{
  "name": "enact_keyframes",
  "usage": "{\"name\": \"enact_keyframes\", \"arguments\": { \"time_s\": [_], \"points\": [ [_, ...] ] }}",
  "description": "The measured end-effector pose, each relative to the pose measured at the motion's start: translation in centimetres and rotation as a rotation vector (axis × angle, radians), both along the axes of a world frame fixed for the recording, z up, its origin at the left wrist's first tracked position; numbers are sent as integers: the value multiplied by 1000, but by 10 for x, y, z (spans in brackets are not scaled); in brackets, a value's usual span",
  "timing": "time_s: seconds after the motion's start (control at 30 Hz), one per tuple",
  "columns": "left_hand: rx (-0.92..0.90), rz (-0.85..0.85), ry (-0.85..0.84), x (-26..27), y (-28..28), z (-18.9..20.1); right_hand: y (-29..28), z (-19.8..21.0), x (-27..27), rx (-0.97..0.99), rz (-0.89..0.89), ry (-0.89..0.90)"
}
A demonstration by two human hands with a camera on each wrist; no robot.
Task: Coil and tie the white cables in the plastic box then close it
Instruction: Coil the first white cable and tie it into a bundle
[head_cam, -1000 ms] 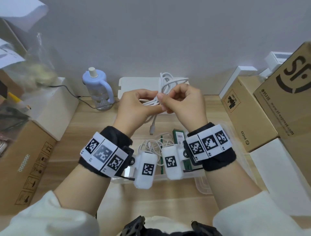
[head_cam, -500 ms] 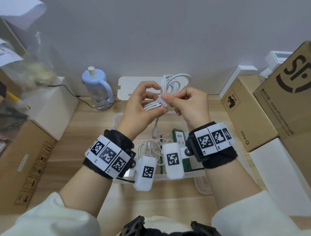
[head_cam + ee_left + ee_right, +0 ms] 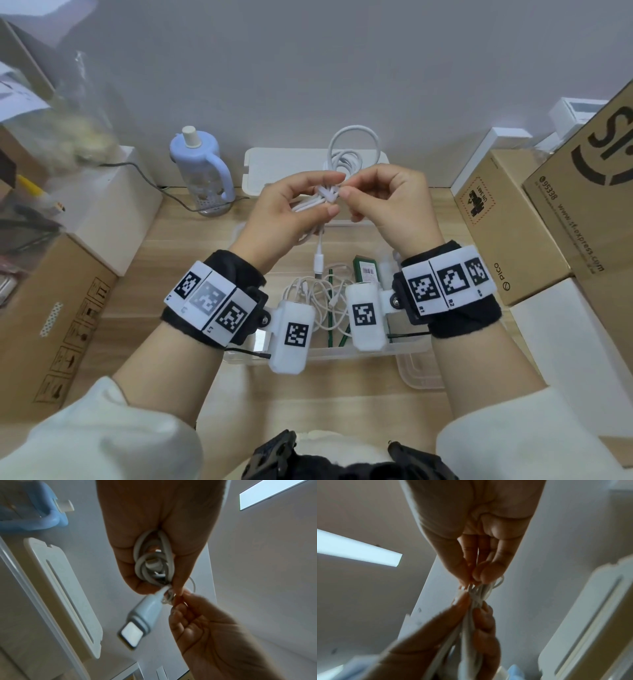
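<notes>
Hidden: wrist cameras and bands are covering the near half of the box point(image 3: 407, 349) in the head view; its contents are showing only in part, loose white cables point(image 3: 318, 291) and a green item point(image 3: 366, 270) among them.
Blurred: the right wrist view is smearing the fingers and strands; the plug point(image 3: 144, 616) hanging near the left wrist camera is soft too.
Cut off: cartons point(image 3: 513, 226) at the tabletop's right and left edges are running out of frame.
Left hand: the left hand point(image 3: 284, 212) is being held up above the box's far side, palm turned inward, fingers and thumb curling round the coil point(image 3: 346, 161), gripping its lower half point(image 3: 152, 563).
Right hand: the right hand point(image 3: 390, 202) is facing it, fingertips point(image 3: 486, 572) bunching together and pinching at the tie point(image 3: 328, 196) round the coil's waist; whether it is holding the tie's end or a strand is hard to tell.
Coil: it is sitting in the air between both hands, loops rising above the knuckles, one plug point(image 3: 319, 263) dangling down toward the box.
Box: it is lying open on the tabletop near the front edge, under the wrists.
Lid: the lid point(image 3: 270, 171) is leaning at the back edge against the wall, behind the hands.
Bottle: a blue bottle point(image 3: 202, 171) is standing left of the lid.
</notes>
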State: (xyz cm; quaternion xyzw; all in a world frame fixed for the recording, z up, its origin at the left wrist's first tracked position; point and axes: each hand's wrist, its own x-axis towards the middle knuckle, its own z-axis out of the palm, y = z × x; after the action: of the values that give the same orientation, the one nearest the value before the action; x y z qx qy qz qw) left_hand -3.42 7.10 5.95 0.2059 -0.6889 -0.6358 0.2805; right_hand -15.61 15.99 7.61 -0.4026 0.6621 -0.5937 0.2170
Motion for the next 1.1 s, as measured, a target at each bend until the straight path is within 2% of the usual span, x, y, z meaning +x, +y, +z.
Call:
{"name": "enact_keyframes", "arguments": {
  "time_s": [0.13, 0.33, 0.53, 0.83, 0.93, 1.1],
  "points": [
    [-6, -15, -16, 1, 0, -2, -1, 3, -3, 121, 6, 291],
    [-56, 0, -44, 2, -1, -1, 0, 7, -5, 169, 52, 464],
    [-50, 64, -27, 2, 2, 3, -3, -3, -1, 3, 21, 662],
    [159, 25, 4, 4, -2, 0, -2, -17, 4, -78, 30, 623],
    [189, -16, -12, 4, -2, 0, -3, -19, 3, -115, -28, 610],
    [287, -81, 4, 5, -3, -2, -2, -13, -2, -52, 38, 539]
  ]
}}
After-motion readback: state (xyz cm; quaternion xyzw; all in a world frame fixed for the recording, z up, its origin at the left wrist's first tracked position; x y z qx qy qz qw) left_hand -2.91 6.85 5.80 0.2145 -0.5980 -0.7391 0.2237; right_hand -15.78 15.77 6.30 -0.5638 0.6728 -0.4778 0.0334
